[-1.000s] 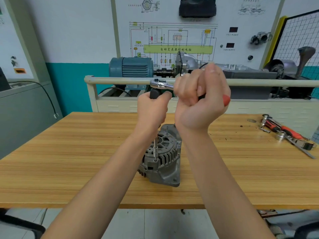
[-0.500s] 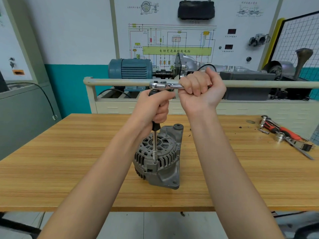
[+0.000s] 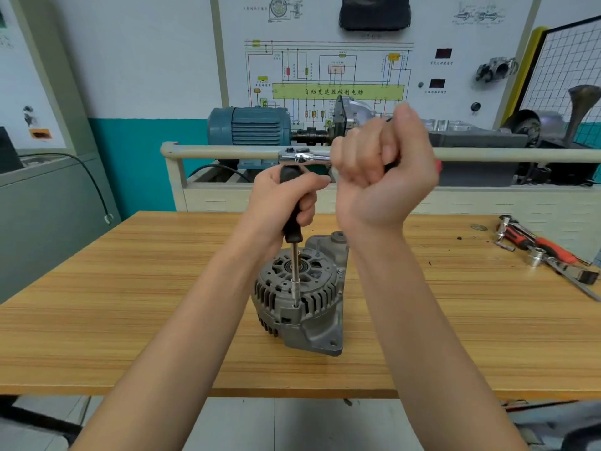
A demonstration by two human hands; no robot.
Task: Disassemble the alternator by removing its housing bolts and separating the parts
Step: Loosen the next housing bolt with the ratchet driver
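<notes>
alternator [image 3: 300, 301] mid-table [image 3: 130, 304] | loose tools [image 3: 546, 252] far right | motor [image 3: 248, 126] behind

On the far wall, a white board [image 3: 325, 60] carries a wiring diagram. Its yellow-green bar [image 3: 338, 91] has Chinese text: 自动变速器控制电脑. Small captions stand under two dark displays [image 3: 443, 53] at the right, too small to read.

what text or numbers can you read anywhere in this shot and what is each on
"自动变速器控制电脑": on the green bar of the wiring diagram on the white wall board.
Small captions under the two dark displays on that board: too blurred to read.
Labels beside the drawings along the board's top edge: too small to read.
Orange tag on the left wall panel: unreadable.
Alternator, ratchet and the tools on the table: no legible markings.
</notes>
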